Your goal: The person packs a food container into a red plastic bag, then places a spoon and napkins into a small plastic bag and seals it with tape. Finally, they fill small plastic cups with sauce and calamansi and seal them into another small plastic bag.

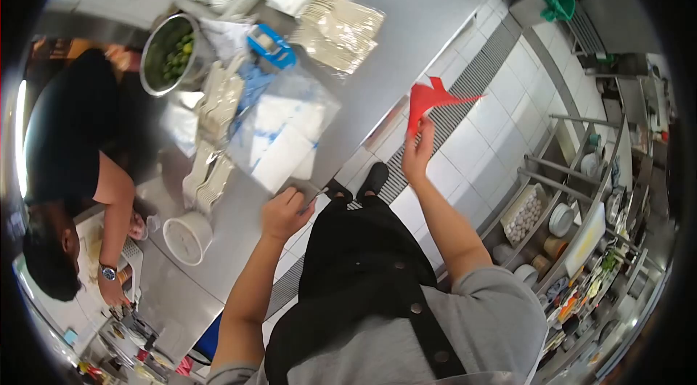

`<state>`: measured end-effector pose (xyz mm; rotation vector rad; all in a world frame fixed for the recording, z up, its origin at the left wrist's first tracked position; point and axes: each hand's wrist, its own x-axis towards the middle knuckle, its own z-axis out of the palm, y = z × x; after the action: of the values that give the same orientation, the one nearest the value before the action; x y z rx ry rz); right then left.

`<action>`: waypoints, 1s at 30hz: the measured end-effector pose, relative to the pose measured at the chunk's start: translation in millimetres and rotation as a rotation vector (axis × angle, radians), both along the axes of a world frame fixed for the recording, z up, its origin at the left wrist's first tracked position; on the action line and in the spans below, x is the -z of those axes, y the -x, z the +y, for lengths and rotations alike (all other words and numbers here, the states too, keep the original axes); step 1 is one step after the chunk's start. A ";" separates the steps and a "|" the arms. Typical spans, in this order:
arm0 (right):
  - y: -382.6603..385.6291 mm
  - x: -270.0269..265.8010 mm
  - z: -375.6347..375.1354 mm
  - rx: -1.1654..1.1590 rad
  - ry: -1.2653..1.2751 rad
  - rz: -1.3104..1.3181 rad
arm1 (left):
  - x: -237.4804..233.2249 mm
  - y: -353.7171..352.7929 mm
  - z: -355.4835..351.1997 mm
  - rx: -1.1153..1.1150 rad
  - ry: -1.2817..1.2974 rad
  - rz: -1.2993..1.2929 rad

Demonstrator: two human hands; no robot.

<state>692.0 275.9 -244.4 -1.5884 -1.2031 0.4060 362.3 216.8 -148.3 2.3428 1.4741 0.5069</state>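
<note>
My right hand [418, 153] is raised over the floor beside the counter, its fingers closed on the lower end of a red wrapper-like sheet [428, 100]. The sheet has a jagged edge and a pointed tip to the right. Over the counter's front edge, my left hand [284, 212] is closed in a fist. A thin greyish flat piece shows beside its fingers, but what it is I cannot make out. Just beyond that hand, white sheets [284, 156] with blue marks lie in clear plastic on the steel counter [385, 29].
A steel bowl [149, 69] of green fruit, stacked pale trays [337, 29], a blue tape dispenser [271, 46] and a white tub [187, 238] stand on the counter. A co-worker [72, 138] bends over the far side. Shelves [563, 167] with dishes line the right.
</note>
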 end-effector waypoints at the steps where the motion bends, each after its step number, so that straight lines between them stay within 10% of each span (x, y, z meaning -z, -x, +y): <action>1: 22.7 -29.4 -23.4 -0.162 -0.044 -0.196 | -1.2 0.2 0.3 -0.008 -0.007 -0.012; 7: 133.7 -191.1 -86.1 -1.292 0.534 -0.039 | 12.9 24.9 -16.0 0.074 0.198 -0.204; 13: 188.1 -262.7 -72.4 -1.157 0.314 -0.010 | -44.1 24.3 -60.4 0.073 0.255 -0.918; 17: 193.9 -274.3 -58.8 -1.042 -0.016 -0.179 | -60.3 40.6 -62.8 -0.137 -0.047 -0.901; 21: 174.1 -286.1 -64.6 -0.901 0.313 -0.043 | -51.5 69.2 -67.9 -0.444 0.096 -0.953; 30: 160.6 -211.6 30.1 -0.712 0.084 -0.509 | -129.0 135.4 2.8 -0.845 -0.003 -1.699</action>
<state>531.4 306.0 -32.8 -1.3246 -2.1790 0.5174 226.9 219.6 -19.3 0.4092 1.2097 1.9203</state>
